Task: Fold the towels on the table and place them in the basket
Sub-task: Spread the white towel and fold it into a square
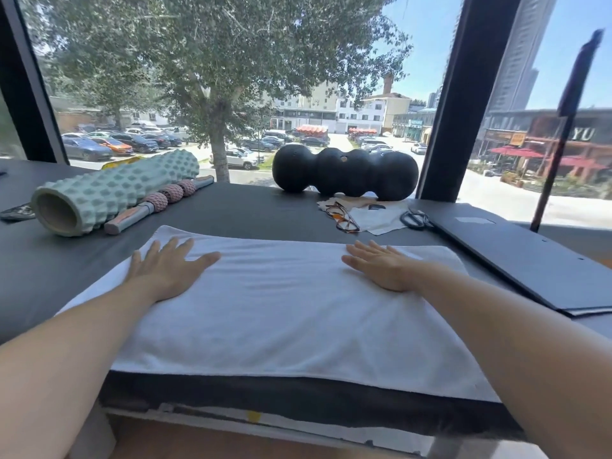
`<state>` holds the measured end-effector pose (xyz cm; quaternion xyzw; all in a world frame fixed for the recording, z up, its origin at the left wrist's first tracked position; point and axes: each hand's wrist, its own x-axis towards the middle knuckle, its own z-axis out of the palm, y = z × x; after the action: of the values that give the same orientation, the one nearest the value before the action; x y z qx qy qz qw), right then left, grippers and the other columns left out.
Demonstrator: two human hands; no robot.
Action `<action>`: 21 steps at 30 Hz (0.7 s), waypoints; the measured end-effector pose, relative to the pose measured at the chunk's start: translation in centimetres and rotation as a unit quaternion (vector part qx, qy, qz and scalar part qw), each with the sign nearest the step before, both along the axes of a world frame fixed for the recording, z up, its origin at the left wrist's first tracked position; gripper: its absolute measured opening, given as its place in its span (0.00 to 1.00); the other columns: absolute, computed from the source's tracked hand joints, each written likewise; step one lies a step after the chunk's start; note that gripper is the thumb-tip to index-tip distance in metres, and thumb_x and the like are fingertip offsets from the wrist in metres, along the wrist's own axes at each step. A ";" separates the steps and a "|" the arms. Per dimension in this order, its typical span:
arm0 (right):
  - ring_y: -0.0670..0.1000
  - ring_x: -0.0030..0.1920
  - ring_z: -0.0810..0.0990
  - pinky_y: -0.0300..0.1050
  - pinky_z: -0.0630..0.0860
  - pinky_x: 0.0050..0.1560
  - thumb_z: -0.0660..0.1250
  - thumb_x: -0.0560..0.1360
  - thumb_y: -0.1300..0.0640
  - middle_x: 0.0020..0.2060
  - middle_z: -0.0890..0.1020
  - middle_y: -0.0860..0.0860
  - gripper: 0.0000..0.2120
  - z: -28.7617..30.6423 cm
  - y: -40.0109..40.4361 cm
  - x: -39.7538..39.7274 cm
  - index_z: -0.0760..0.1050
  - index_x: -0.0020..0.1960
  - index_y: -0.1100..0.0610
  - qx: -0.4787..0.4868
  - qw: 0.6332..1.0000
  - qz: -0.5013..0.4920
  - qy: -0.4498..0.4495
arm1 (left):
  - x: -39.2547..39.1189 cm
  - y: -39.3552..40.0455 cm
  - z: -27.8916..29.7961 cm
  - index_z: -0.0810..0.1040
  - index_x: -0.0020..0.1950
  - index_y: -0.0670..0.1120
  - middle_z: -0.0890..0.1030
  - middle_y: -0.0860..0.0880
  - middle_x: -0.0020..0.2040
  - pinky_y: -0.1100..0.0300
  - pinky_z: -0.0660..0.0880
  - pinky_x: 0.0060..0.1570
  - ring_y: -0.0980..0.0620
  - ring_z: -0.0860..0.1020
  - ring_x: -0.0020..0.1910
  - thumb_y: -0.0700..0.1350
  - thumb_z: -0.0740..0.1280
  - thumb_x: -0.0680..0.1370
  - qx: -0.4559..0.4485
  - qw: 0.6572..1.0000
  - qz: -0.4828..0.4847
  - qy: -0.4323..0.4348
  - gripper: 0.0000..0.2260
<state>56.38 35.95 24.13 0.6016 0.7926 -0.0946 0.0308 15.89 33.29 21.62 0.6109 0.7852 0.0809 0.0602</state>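
a white rectangular terry towel (291, 313) is spread along the near edge of the dark padded bench (251, 210), pressed flat by the left hand (169, 270) and right hand (384, 266), fingers straight, nothing grasped. smoothing seems underway; an edge must be gripped next (no basket is seen).

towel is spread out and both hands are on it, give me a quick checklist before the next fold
1. Towel lies flat on the table, only light wrinkles: ok.
2. Left hand rests flat on the towel's left part, fingers straight: ok.
3. Right hand rests flat on the right part, fingers straight: ok.
4. Corners gripped for folding: not ok, neither hand pinches an edge.
5. Glasses and scissors lie off the towel, beyond its far edge: ok.
6. Basket within reach: cannot tell, none in view.
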 end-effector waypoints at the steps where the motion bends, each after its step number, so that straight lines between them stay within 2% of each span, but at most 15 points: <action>1: 0.51 0.81 0.40 0.55 0.41 0.80 0.42 0.85 0.41 0.81 0.43 0.43 0.26 0.1 0.0 2.0 0.43 0.82 0.41 0.000 1.000 -0.021 -0.011 | -0.1 0.0 -0.1 0.51 0.82 0.60 0.48 0.55 0.84 0.40 0.42 0.78 0.47 0.44 0.82 0.84 0.39 0.64 0.004 1.000 0.001 0.000 0.51; 5: 0.49 0.81 0.41 0.52 0.41 0.80 0.42 0.81 0.32 0.82 0.45 0.45 0.33 0.1 -1.0 7.9 0.45 0.82 0.44 0.003 0.995 -0.103 -0.009 | -0.7 0.4 -0.1 0.50 0.82 0.61 0.48 0.56 0.83 0.40 0.44 0.78 0.47 0.45 0.82 0.86 0.36 0.57 -0.015 1.000 -0.002 -0.010 0.57; 8: 0.49 0.81 0.41 0.53 0.39 0.80 0.43 0.78 0.28 0.82 0.46 0.44 0.37 -1.0 -2.2 8.5 0.46 0.82 0.43 0.038 0.993 -0.106 0.019 | -0.6 0.3 0.1 0.54 0.82 0.59 0.53 0.55 0.83 0.40 0.46 0.77 0.46 0.50 0.82 0.82 0.45 0.68 0.004 1.000 -0.009 0.000 0.47; 11: 0.49 0.81 0.42 0.55 0.39 0.80 0.39 0.68 0.20 0.82 0.47 0.44 0.47 -1.0 -2.7 8.2 0.46 0.82 0.42 0.044 0.993 -0.105 0.021 | 2.5 -0.7 1.7 0.64 0.78 0.58 0.67 0.49 0.79 0.43 0.57 0.77 0.43 0.61 0.79 0.62 0.61 0.81 0.138 0.984 -0.071 0.086 0.26; 13: 0.50 0.81 0.42 0.55 0.40 0.80 0.40 0.70 0.21 0.82 0.47 0.44 0.45 -1.0 -2.6 8.2 0.45 0.82 0.42 0.044 0.994 -0.103 0.009 | 7.7 -2.2 3.5 0.71 0.75 0.56 0.71 0.51 0.76 0.50 0.60 0.76 0.48 0.65 0.77 0.49 0.65 0.82 0.203 0.962 -0.180 0.025 0.20; 14: 0.50 0.81 0.42 0.55 0.40 0.80 0.42 0.73 0.23 0.82 0.46 0.44 0.43 -1.0 -2.6 8.2 0.45 0.82 0.42 0.042 0.994 -0.103 0.005 | 11.2 -3.4 4.3 0.73 0.73 0.54 0.73 0.53 0.74 0.55 0.61 0.74 0.51 0.66 0.77 0.47 0.65 0.82 0.211 0.949 -0.235 -0.014 0.19; 16: 0.50 0.81 0.42 0.55 0.39 0.79 0.43 0.75 0.25 0.82 0.46 0.44 0.40 -1.2 -2.5 8.3 0.45 0.82 0.42 0.040 0.994 -0.102 0.006 | 18.6 -6.8 4.9 0.74 0.72 0.55 0.73 0.55 0.74 0.59 0.60 0.73 0.55 0.66 0.76 0.53 0.64 0.82 0.195 0.921 -0.336 -0.032 0.18; 18: 0.49 0.81 0.42 0.55 0.39 0.79 0.44 0.77 0.26 0.82 0.46 0.43 0.39 -1.4 -2.3 8.4 0.45 0.82 0.42 0.042 0.994 -0.105 0.009 | 25.2 -10.7 3.4 0.69 0.75 0.57 0.67 0.57 0.78 0.58 0.54 0.77 0.55 0.60 0.78 0.63 0.60 0.81 0.124 0.900 -0.416 -0.034 0.24; 20: 0.49 0.81 0.42 0.54 0.39 0.79 0.43 0.79 0.28 0.82 0.46 0.43 0.36 -1.6 -2.0 8.6 0.46 0.82 0.42 0.048 0.993 -0.108 0.017 | 29.8 -13.8 0.4 0.54 0.82 0.58 0.51 0.55 0.83 0.49 0.39 0.79 0.53 0.45 0.82 0.70 0.53 0.80 0.048 0.878 -0.476 0.025 0.33; 21: 0.49 0.81 0.42 0.54 0.39 0.79 0.43 0.80 0.30 0.82 0.46 0.43 0.34 -1.7 -1.9 8.6 0.46 0.82 0.42 0.053 0.992 -0.110 0.019 | 31.0 -14.8 -0.9 0.46 0.83 0.58 0.44 0.53 0.84 0.44 0.35 0.78 0.50 0.39 0.82 0.72 0.51 0.78 0.055 0.866 -0.492 0.073 0.37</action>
<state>65.01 34.00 22.42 0.6843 0.7256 -0.0667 -0.0265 46.90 18.48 20.71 0.9245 0.3793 0.0390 0.0016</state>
